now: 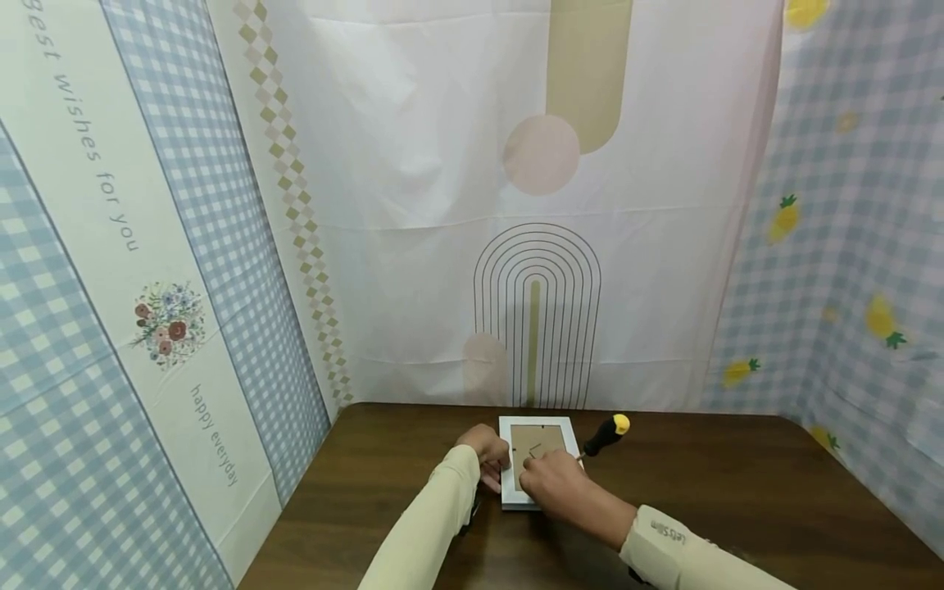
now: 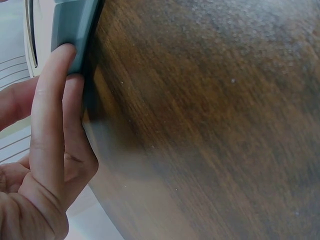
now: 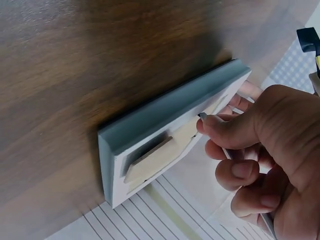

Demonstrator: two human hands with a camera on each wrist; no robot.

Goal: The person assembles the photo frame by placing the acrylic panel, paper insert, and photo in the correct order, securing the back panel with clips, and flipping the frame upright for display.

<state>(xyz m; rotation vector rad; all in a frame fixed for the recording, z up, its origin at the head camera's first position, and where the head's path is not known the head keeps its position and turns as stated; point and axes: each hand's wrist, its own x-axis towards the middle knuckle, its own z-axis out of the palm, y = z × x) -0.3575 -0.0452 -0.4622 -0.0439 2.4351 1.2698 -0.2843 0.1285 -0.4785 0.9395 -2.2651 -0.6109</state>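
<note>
A white picture frame (image 1: 507,434) lies back side up on the table, its brown backing board (image 1: 542,438) facing me. In the right wrist view a raised flap (image 3: 150,160) stands off that board. My left hand (image 1: 487,451) grips the frame's left edge, and the left wrist view shows fingertips against its side wall (image 2: 75,30). My right hand (image 1: 560,483) holds a screwdriver (image 1: 608,434) with a black and yellow handle. Thumb and fingers pinch its metal shaft close to the tip (image 3: 202,115), which is at the backing's edge. Whether the tip touches the frame, I cannot tell.
The dark brown wooden table (image 1: 701,492) spreads out around the frame. A white patterned cloth (image 1: 413,287) hangs behind its far edge. Checked cloths hang at the left (image 1: 243,328) and right (image 1: 774,328).
</note>
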